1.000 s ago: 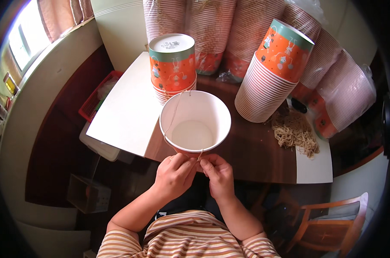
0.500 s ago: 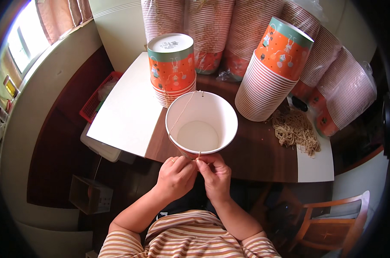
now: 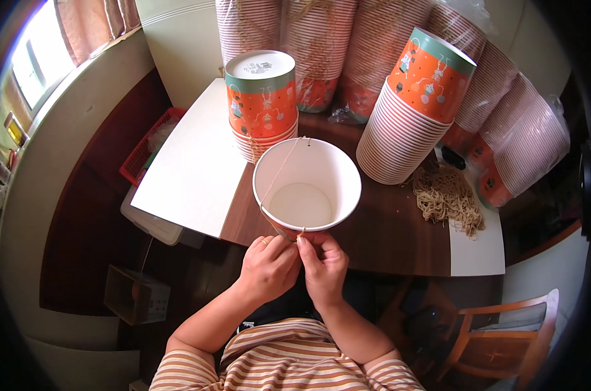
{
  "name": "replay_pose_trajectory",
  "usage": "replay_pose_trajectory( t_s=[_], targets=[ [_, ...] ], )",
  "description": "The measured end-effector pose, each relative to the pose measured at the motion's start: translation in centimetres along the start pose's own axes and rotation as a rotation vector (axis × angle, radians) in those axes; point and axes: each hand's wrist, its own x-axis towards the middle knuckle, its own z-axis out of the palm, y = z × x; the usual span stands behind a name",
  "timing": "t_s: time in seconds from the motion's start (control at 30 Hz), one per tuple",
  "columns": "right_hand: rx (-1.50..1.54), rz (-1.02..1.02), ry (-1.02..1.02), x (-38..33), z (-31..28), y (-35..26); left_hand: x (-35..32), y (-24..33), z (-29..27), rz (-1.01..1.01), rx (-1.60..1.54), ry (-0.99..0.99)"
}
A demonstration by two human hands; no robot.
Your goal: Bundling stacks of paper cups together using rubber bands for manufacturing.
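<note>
A white-lined paper bucket (image 3: 337, 173) stands upright, mouth up, near the front of the table. A thin beige string (image 3: 283, 165) runs from a hole in its far rim, across the mouth, down to my hands at the near rim. My left hand (image 3: 268, 267) is closed, its fingertips pinching the string. Right beside it, my right hand (image 3: 326, 264) is closed too, thumb and fingers pinching the string end where it comes out at the near rim. My fingers partly cover the string there.
Upside-down orange and green buckets form a left stack (image 3: 261, 107) and a right stack (image 3: 403, 133) behind. Plastic-wrapped bucket stacks (image 3: 316, 52) line the back. A heap of strings (image 3: 444, 195) lies at right, near a wooden chair (image 3: 500, 342). A red basket (image 3: 134, 156) is at left.
The string over the bucket's mouth has shifted slightly and hangs a little looser near my left hand. Both hands stay at the near rim with barely any movement.
</note>
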Motion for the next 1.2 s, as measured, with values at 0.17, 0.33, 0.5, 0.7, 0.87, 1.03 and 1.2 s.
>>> replay_pose_trajectory(
  t_s=[0.17,0.33,0.5,0.7,0.87,1.03,1.2],
  targets=[
    [-0.016,0.0,-0.014,0.0,-0.2,0.0,0.0,0.0,0.1,-0.002,0.003,-0.024],
    [-0.014,0.044,0.028,0.2,-0.1,-0.3,0.0,0.2,0.1,-0.001,-0.002,-0.023],
    [-0.007,0.091,0.004,0.7,-0.2,-0.4,0.1,0.2,0.1,0.018,0.012,-0.028],
    [0.072,0.102,0.013,1.3,0.0,-0.1,0.2,0.1,-0.1,0.024,0.024,-0.031],
    [0.181,0.197,-0.002,1.6,0.4,-1.2,0.2,0.0,-0.5,0.014,0.014,-0.054],
    [0.159,0.193,-0.016,1.7,0.4,-1.6,0.2,0.1,-0.5,0.014,0.02,-0.061],
    [0.089,0.166,-0.026,1.8,0.2,-1.4,0.2,0.1,-0.5,0.009,0.01,-0.061]
  ],
)
